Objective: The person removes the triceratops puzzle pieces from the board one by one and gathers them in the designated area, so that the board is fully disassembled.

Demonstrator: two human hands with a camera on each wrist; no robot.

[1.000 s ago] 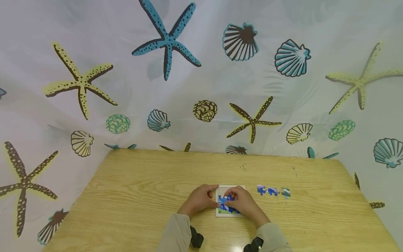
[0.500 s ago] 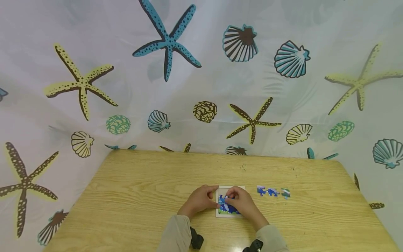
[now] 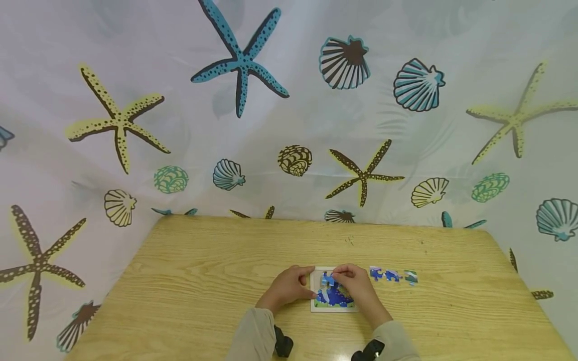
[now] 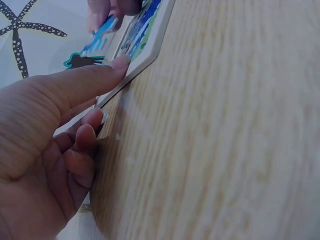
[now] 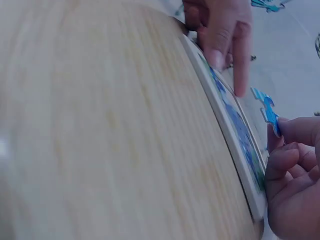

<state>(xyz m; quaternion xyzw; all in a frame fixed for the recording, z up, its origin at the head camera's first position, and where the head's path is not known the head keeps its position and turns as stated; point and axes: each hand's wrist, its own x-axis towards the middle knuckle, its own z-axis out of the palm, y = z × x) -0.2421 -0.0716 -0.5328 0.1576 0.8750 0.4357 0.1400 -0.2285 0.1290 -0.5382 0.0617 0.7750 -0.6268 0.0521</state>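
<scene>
A small jigsaw puzzle board (image 3: 334, 309) with a pale rim lies on the wooden table. Its lower part shows a blue dinosaur picture over green. My left hand (image 3: 285, 289) grips the board's left side, with its thumb (image 4: 102, 77) on the rim and the other fingers curled at the edge. Between thumb and fingers, my right hand (image 3: 359, 287) pinches a blue jigsaw puzzle piece (image 3: 327, 280). In the right wrist view this piece (image 5: 270, 112) is raised above the board, tilted.
Several loose puzzle pieces (image 3: 392, 275) lie in a row on the table (image 3: 217, 271), right of the board. A pale curtain (image 3: 280, 120) with starfish and shells hangs behind the table and along its sides.
My right hand has drawn back a little to the right, bringing the puzzle piece up over the board's upper part. More of the dinosaur picture shows. My left hand has stayed on the board.
</scene>
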